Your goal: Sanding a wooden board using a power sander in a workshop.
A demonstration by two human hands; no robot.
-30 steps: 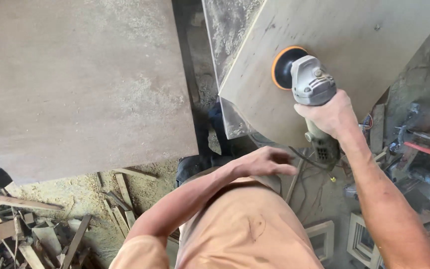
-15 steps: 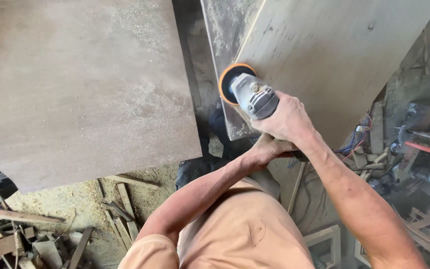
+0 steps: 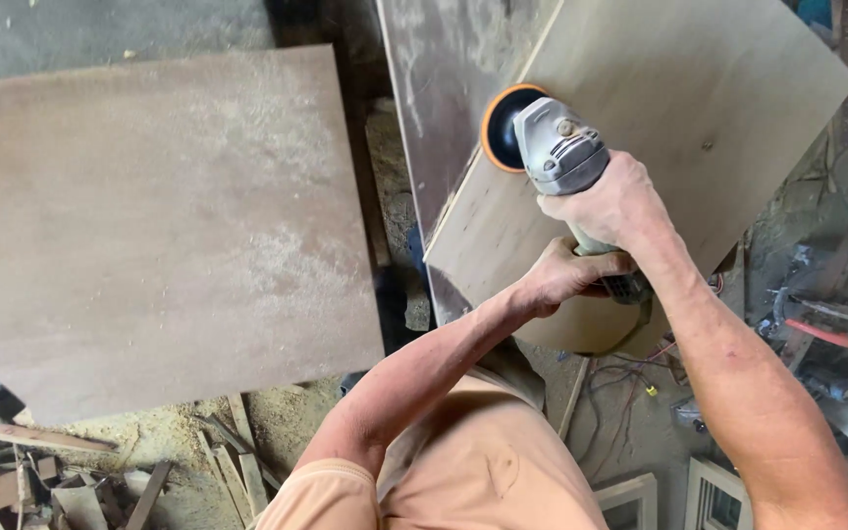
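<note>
A grey angle grinder point(image 3: 559, 152) with an orange-rimmed sanding disc point(image 3: 500, 126) rests against a pale plywood panel point(image 3: 679, 108). My right hand point(image 3: 612, 204) grips the grinder's body just behind the head. My left hand point(image 3: 563, 277) wraps around the rear of its handle, lower down. The disc touches the panel near its left edge. The panel lies tilted over a darker dusty board point(image 3: 434, 88).
A large brown plywood sheet point(image 3: 149, 226) fills the left. Wood offcuts and sawdust point(image 3: 100, 471) litter the floor at lower left. Tools and wires point(image 3: 817, 334) crowd the right side, with small wooden frames point(image 3: 699, 486) below.
My left hand has come from free below the grinder onto its rear handle. The grinder swept left toward the panel's edge, then back up and right.
</note>
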